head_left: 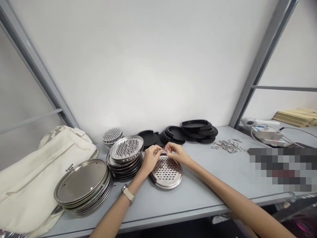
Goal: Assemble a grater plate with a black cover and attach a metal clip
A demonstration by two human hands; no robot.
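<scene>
Above the back rim of a round metal grater plate (169,182), my left hand (151,158) and my right hand (177,153) meet fingertip to fingertip. Both are closed in a pinch on a small shiny metal clip (163,149), mostly covered by the fingers. The grater plate lies on the table with its slotted face up and a dark edge piece on its left. Left of my hands, another round grater plate (126,148) tops a stack of metal and black discs (125,168). Several similar metal clips (229,145) lie in a loose pile to the right.
Black round holders (195,131) are stacked along the wall. Large round metal lids (83,181) and a cream bag (47,175) stand at left. More grater plates (112,135) sit behind. A white device with cables (264,132) is at right, beyond the grey table (198,188).
</scene>
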